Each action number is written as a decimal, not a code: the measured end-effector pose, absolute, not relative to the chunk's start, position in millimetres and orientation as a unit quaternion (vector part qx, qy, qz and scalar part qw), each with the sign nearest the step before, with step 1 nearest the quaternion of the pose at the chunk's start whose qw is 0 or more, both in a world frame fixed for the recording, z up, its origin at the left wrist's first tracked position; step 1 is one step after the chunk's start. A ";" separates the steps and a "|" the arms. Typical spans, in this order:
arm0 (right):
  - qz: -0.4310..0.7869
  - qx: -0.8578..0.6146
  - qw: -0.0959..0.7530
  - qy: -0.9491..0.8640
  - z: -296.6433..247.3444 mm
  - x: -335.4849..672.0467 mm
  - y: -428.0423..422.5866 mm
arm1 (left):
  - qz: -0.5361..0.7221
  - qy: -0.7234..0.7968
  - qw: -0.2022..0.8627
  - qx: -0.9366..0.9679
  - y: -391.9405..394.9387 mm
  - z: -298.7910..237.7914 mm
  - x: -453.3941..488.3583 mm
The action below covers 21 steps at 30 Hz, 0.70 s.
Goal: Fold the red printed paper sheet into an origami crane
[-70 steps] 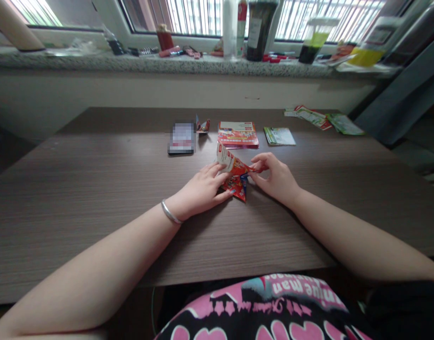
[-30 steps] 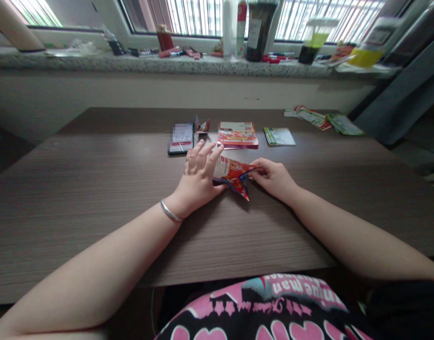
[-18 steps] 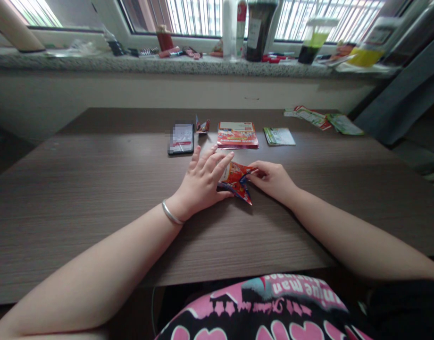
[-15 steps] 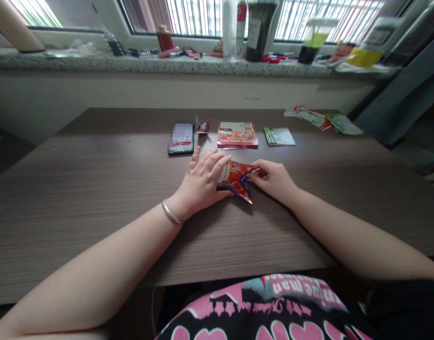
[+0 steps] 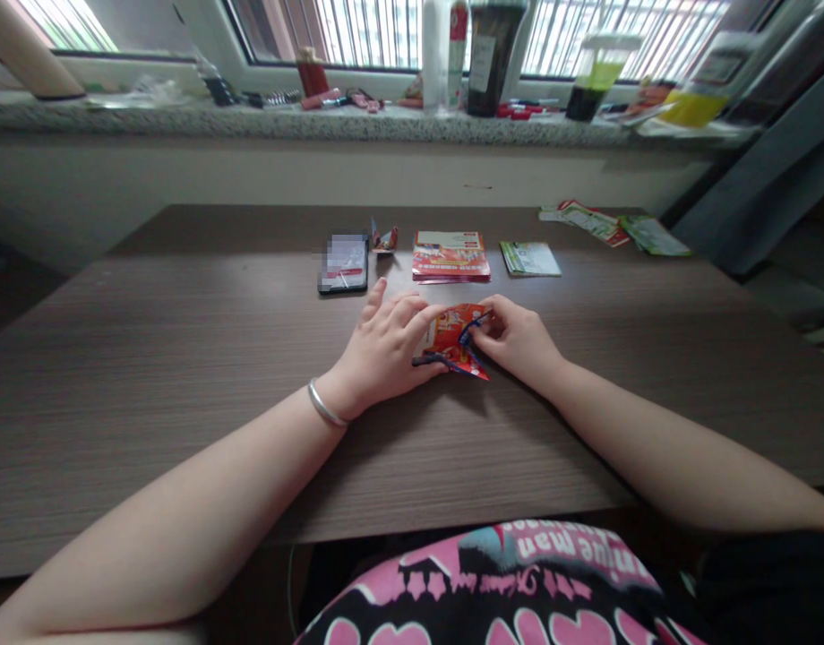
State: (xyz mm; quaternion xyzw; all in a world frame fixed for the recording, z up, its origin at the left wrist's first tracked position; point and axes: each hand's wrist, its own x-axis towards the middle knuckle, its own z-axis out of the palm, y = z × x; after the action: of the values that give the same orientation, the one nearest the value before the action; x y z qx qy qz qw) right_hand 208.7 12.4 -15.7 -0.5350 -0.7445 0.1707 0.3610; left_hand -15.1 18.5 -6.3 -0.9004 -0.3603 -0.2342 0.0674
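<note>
A folded piece of red printed paper [image 5: 452, 340] lies on the brown wooden table [image 5: 184, 358] in front of me. My left hand [image 5: 385, 345], with a silver bangle on its wrist, rests on the paper's left part with fingers laid over it and pressing it down. My right hand [image 5: 516, 340] pinches the paper's right edge between thumb and fingers. Part of the paper is hidden under both hands.
Beyond my hands lie a black phone [image 5: 343, 262], a small folded paper figure [image 5: 385, 238], a stack of red leaflets [image 5: 450, 254], a green-white leaflet stack [image 5: 529, 258] and more leaflets [image 5: 590, 219] at the far right. Bottles and cups line the stone windowsill [image 5: 318, 121].
A raised flap of the paper has been folded down flat. My left hand slid right over it, and my right hand's pinch moved slightly left along the edge.
</note>
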 end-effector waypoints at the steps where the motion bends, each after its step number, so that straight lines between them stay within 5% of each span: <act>1: 0.165 -0.534 0.360 -0.747 -15.4 208.9 12.5 | -0.233 -0.360 0.063 -0.901 18.0 -5.6 -15.0; 21: 0.226 -0.475 0.387 -0.758 -20.2 211.8 15.9 | -0.219 -0.379 0.046 -0.898 17.5 -6.0 -13.9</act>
State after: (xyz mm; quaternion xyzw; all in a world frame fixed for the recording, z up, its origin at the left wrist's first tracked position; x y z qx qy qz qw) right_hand 211.8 15.9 -20.2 -0.4748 -0.7577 0.2262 0.3865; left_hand -13.9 17.5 -6.0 -0.8979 -0.3793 -0.2187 0.0456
